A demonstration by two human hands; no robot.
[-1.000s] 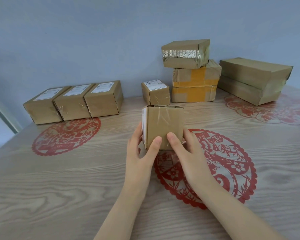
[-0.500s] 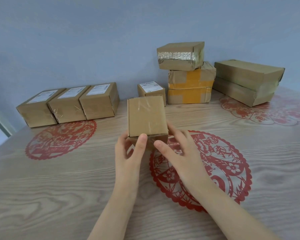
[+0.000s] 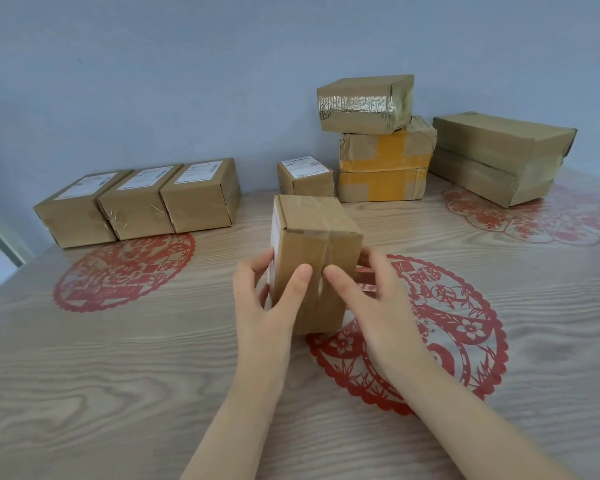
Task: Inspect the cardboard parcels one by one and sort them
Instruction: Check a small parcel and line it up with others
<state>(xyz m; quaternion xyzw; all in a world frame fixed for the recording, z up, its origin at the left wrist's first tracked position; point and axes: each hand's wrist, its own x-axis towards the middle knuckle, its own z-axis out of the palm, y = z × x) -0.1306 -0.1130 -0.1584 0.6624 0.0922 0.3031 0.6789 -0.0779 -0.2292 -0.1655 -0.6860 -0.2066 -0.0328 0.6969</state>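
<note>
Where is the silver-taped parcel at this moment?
Head view, back right of centre: the silver-taped parcel sits atop the orange-taped parcels, left of the two long parcels.

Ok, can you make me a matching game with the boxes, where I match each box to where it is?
Things
1. nearest parcel
2. silver-taped parcel
3. row of three labelled parcels
4. small labelled parcel

Places
A. on top of the stack
B. far left, by the wall
C. gripped by the left hand and the right hand
D. on the table, just left of the stack

Pairs: 1-C, 2-A, 3-B, 4-D
</note>
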